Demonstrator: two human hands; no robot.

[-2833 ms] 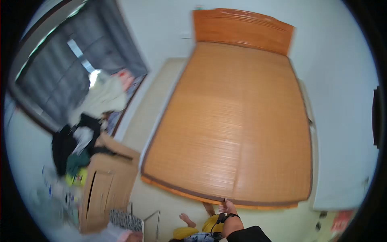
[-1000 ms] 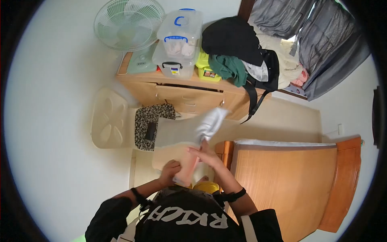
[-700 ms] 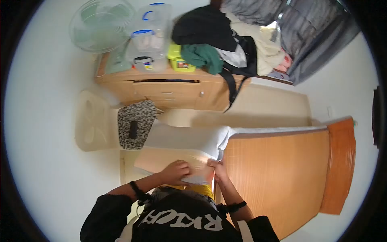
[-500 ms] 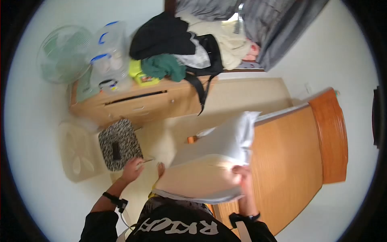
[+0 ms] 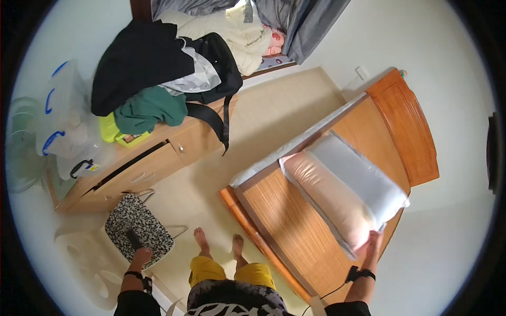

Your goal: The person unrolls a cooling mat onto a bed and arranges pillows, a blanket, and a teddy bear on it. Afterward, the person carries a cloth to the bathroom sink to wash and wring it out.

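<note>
My right hand [image 5: 373,243] is closed on the near corner of a pillow [image 5: 337,205] with a peach side part and a pale grey top. The pillow lies slantwise over the slatted mat [image 5: 284,210] on a wooden bed. On the left, my left hand [image 5: 141,256] is at the near edge of a black-and-white speckled stool [image 5: 150,224]. Its fingers look curled, beside the near end of a dark oblong object [image 5: 134,238] on the seat. Whether they grip that object cannot be made out.
A wooden cabinet [image 5: 158,171] carries clear plastic boxes [image 5: 66,105], a green cloth [image 5: 150,110], black clothing [image 5: 142,66] and a black backpack [image 5: 224,68]. A cream plastic stool [image 5: 79,258] stands at left. The bed has a wooden headboard [image 5: 408,126].
The pillow has gone from in front of my body to over the bed at right, with my right hand still on it. My left hand has reached the speckled stool. The view has turned.
</note>
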